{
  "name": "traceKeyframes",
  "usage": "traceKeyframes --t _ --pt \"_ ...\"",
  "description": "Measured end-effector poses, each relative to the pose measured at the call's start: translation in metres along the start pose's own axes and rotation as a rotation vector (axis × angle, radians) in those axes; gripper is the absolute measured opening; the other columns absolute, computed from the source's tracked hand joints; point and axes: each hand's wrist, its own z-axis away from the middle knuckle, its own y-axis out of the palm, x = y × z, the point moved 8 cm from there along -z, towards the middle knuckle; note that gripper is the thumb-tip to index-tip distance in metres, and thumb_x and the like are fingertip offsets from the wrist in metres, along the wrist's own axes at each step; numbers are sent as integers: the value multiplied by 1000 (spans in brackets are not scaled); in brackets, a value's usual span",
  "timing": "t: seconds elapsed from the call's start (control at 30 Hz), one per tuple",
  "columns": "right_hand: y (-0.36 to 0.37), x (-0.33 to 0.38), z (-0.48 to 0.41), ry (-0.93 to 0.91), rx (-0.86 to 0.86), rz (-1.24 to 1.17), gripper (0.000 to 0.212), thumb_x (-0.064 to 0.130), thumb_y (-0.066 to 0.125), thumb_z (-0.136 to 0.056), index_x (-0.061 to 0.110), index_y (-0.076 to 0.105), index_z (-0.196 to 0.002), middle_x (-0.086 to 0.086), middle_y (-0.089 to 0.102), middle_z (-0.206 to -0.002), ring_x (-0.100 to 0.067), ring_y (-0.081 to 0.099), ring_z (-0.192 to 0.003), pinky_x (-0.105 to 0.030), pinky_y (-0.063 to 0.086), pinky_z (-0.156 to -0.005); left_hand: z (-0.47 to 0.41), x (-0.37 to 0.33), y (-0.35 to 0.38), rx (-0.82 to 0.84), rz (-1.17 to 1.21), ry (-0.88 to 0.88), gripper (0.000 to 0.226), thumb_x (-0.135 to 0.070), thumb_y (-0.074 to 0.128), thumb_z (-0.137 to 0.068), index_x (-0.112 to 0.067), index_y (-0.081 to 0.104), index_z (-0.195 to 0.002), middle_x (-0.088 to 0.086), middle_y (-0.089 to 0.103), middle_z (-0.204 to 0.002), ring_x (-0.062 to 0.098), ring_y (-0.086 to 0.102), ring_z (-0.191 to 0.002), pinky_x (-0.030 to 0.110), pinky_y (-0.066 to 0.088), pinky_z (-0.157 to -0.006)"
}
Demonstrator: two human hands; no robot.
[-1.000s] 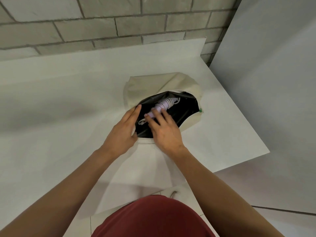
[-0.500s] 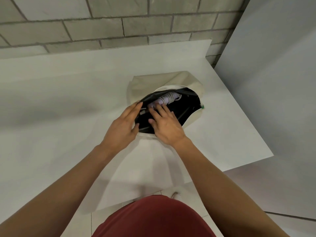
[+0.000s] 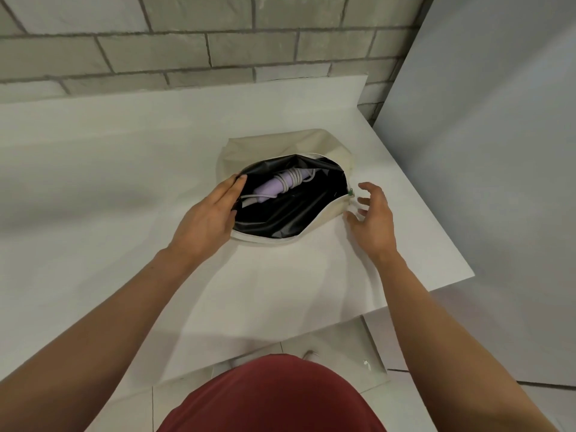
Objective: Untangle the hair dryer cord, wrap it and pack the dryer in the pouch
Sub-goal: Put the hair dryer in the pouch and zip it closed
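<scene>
Left hand (image 3: 205, 213) braces the pouch (image 3: 280, 145) rim with near-straight fingers; right hand (image 3: 374, 219), now withdrawn, empty and loosely spread, nears the zip end. The cord-wrapped dryer (image 3: 269, 190) lies inside; only closing appears to remain.

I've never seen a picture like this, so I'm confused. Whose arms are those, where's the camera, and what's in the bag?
No machine here: those are a person's own arms. The camera sits on their head and looks down, so you see what they see. On the white table lies a beige pouch, wide open, black inside. In it lies a purple dryer with its white cord wrapped round it. The left hand rests on the pouch's left edge. The right hand hovers by the right end, fingers loose, holding nothing.
</scene>
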Motion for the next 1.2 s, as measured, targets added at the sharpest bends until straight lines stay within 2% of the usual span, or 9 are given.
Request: traceKeyframes --t 0.17,0.3,0.4,0.5,0.63,0.8,0.97,1.1,1.2 --pt "10 5 -9 1 -12 17 53 11 67 -98 23 48 -147 10 60 -136 -12 62 -107 -25 51 -96 0 -1 -6 -14 7 22 71 -3 67 -93 -13 38 -158 5 47 -156 31 66 -117 40 60 -77" --pt "7 11 -15 -104 -52 151 33 7 64 -97 14 70 -128 -2 73 -121 -22 68 -102 -42 55 -96 2 -2 -9 -6 78 -16 60 -22 55 -102 -16 36 -159 3 43 -158 23 54 -133 40 54 -96" --pt "-14 26 -5 -231 -129 155 29 1 64 -96 10 74 -122 -4 74 -115 -23 69 -99 -38 56 -91 3 5 -16 -23 172 -66 55 -9 47 -102 -17 40 -157 1 42 -160 20 49 -139 39 47 -110" --pt "-54 33 13 -310 -249 147 28 0 67 -95 11 76 -119 -1 74 -112 -23 69 -97 -34 56 -87 5 12 -29 -100 163 -75 57 6 52 -95 -17 55 -147 4 49 -155 19 55 -130 32 49 -104" --pt "-85 49 41 -463 -272 245 24 -2 71 -93 9 77 -114 -5 75 -105 -23 67 -98 -23 51 -87 10 28 -39 -154 290 -331 40 0 52 -97 -17 48 -133 6 68 -118 22 61 -82 29 46 -81" --pt "-108 60 67 -487 -305 222 15 4 78 -91 4 76 -105 8 69 -105 -8 65 -96 -20 51 -79 9 46 -46 -182 380 -503 19 -11 64 -97 -21 69 -112 2 71 -94 14 66 -60 18 52 -66" --pt "-120 72 91 -583 -273 137 15 -6 78 -88 -1 78 -102 -3 72 -104 -23 72 -96 -29 55 -91 7 52 -57 -223 516 -597 20 -9 77 -89 -24 76 -103 -1 64 -91 12 66 -66 24 61 -63" --pt "-115 72 94 -500 -246 30 31 -16 71 -88 6 75 -108 4 71 -105 -8 69 -99 -23 51 -91 7 55 -44 -48 634 -651 30 -3 78 -86 -31 79 -97 2 62 -93 26 71 -83 26 59 -82" --pt "-113 71 93 -483 -271 4 36 -18 70 -88 10 74 -111 1 69 -101 -5 67 -96 -24 52 -87 11 58 -42 -28 582 -702 22 -2 77 -84 -24 73 -82 8 75 -98 28 70 -82 30 49 -77"
